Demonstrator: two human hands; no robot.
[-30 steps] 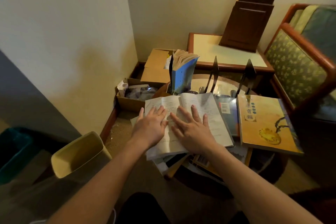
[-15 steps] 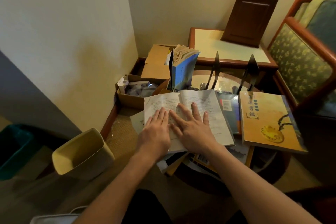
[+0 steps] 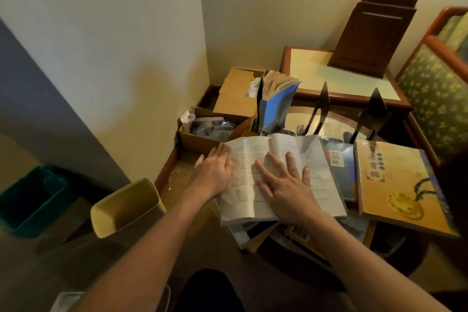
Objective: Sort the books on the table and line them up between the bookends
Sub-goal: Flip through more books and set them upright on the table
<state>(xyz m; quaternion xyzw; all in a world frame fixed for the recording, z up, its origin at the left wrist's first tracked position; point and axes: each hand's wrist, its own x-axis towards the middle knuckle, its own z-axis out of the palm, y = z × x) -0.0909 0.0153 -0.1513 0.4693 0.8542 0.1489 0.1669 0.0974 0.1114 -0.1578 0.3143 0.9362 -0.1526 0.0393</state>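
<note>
An open book [image 3: 255, 159] with printed pages lies face up on a pile of books on the round table [image 3: 336, 124]. My right hand [image 3: 286, 187] rests flat on its right page, fingers spread. My left hand [image 3: 215, 172] lies at the book's left edge, fingers on the left page. A blue book [image 3: 276, 106] stands upright, pages fanned, against a black bookend [image 3: 259, 101]. Two more black bookends [image 3: 320, 109] [image 3: 372, 111] stand behind the pile. A yellow book [image 3: 400, 185] lies flat at the right, beside a dark book [image 3: 340, 167].
Cardboard boxes [image 3: 202, 134] [image 3: 235, 94] sit on the floor in the corner at left. A yellow bin [image 3: 126, 208] and a teal bin [image 3: 30, 200] stand on the floor. A side table [image 3: 316, 68] with a lamp base is behind; an upholstered chair [image 3: 438, 99] is at right.
My left hand has slid left from the middle of the left page to the book's left edge. My right hand stays flat on the pages.
</note>
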